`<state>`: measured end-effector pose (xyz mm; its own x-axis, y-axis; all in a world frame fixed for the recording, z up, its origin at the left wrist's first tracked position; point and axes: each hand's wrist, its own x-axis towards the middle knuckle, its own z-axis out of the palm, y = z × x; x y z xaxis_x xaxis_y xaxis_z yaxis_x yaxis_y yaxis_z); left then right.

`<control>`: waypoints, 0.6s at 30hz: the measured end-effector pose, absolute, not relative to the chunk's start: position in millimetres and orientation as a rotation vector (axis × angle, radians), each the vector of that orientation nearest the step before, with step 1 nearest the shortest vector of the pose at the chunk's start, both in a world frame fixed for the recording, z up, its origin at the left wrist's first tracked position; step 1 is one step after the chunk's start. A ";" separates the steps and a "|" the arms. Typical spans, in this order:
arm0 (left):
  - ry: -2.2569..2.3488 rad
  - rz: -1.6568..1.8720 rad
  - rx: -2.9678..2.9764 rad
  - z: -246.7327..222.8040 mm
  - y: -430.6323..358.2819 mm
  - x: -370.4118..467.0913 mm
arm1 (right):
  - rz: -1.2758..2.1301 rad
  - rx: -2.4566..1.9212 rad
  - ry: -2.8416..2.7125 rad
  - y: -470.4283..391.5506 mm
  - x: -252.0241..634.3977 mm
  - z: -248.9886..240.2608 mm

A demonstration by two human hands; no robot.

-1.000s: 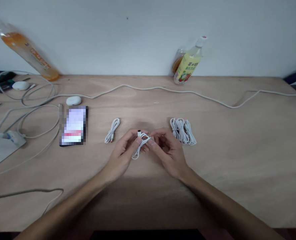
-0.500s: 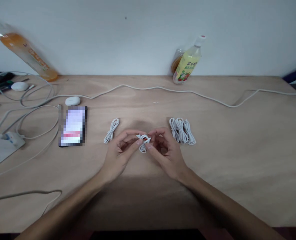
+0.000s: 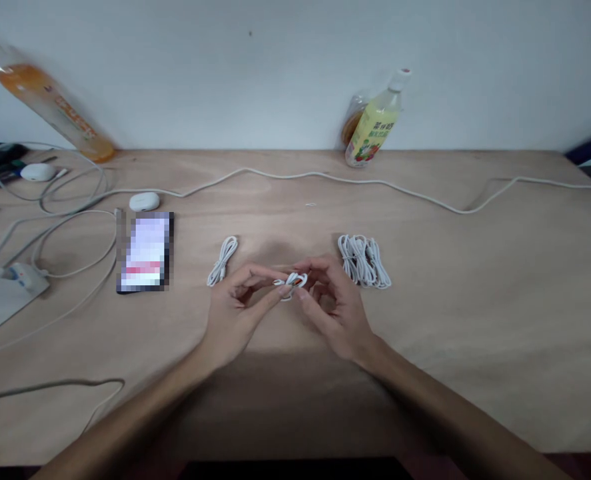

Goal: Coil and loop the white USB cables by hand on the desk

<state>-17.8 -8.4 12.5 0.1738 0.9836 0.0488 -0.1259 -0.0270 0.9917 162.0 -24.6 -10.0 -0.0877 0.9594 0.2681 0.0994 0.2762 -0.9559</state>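
Note:
Between my two hands is a small coiled white cable [image 3: 295,280] with a bit of orange showing in it. My left hand [image 3: 240,303] pinches its left side with thumb and fingers. From the right, my right hand [image 3: 332,300] grips the other side; some of its fingertips are hidden behind the coil. One bundled white cable [image 3: 222,261] lies on the table just beyond my left hand. Several more bundled white cables [image 3: 364,261] lie side by side past my right hand.
A phone [image 3: 146,252] and a white earbud case [image 3: 144,201] lie to the left, near tangled cords and a power strip [image 3: 5,293]. A long white cord [image 3: 320,175] crosses the wooden table. An orange drink bottle [image 3: 58,113] and a yellow drink bottle [image 3: 375,123] stand by the wall.
The coiled cable has turned in my fingers and shifted slightly right; its lower loop shows less now. Both hands stay in nearly the same place.

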 end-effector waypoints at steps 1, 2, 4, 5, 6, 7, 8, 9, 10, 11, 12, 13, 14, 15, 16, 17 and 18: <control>0.977 1.159 1.228 12.4 -8.1 -18.0 | 0.984 -1.040 -1.471 -24.6 162.3 -9.6; 0.982 1.160 1.229 12.5 -7.9 -18.3 | 0.970 -1.037 -1.480 -24.6 162.6 -9.4; 0.987 1.159 1.225 12.9 -7.8 -18.8 | 0.947 -1.032 -1.495 -24.5 163.1 -9.6; 0.989 1.158 1.221 13.0 -8.0 -19.0 | 0.936 -1.033 -1.498 -24.5 163.3 -10.1; 0.992 1.158 1.214 13.2 -8.3 -19.1 | 0.929 -1.039 -1.498 -24.5 163.4 -10.7; 0.995 1.157 1.206 13.1 -8.6 -19.1 | 0.924 -1.048 -1.497 -24.5 163.4 -11.3; 0.999 1.155 1.196 12.9 -8.9 -19.1 | 0.923 -1.060 -1.494 -24.5 163.4 -12.0; 1.002 1.155 1.185 12.4 -9.0 -19.0 | 0.924 -1.070 -1.490 -24.5 163.4 -12.5; 1.003 1.155 1.171 11.9 -9.1 -18.9 | 0.929 -1.075 -1.485 -24.5 163.3 -12.8; 1.000 1.154 1.157 11.3 -8.9 -18.7 | 0.933 -1.075 -1.480 -24.5 163.1 -12.8; 0.996 1.153 1.144 10.7 -8.5 -18.6 | 0.936 -1.074 -1.475 -24.5 163.0 -12.6; 0.993 1.150 1.131 10.3 -8.0 -18.5 | 0.937 -1.072 -1.472 -24.5 162.9 -12.2; 0.992 1.146 1.120 9.9 -7.2 -18.6 | 0.935 -1.071 -1.468 -24.5 162.9 -11.7; 0.990 1.138 1.113 9.8 -6.4 -18.8 | 0.933 -1.072 -1.467 -24.4 162.9 -11.4; 0.987 1.127 1.108 9.7 -5.5 -19.1 | 0.931 -1.073 -1.464 -24.3 162.9 -11.2; 0.981 1.113 1.104 9.6 -4.6 -19.5 | 0.932 -1.074 -1.461 -24.2 162.9 -11.3; 0.970 1.093 1.101 9.6 -3.7 -20.0 | 0.935 -1.072 -1.453 -24.1 162.9 -11.7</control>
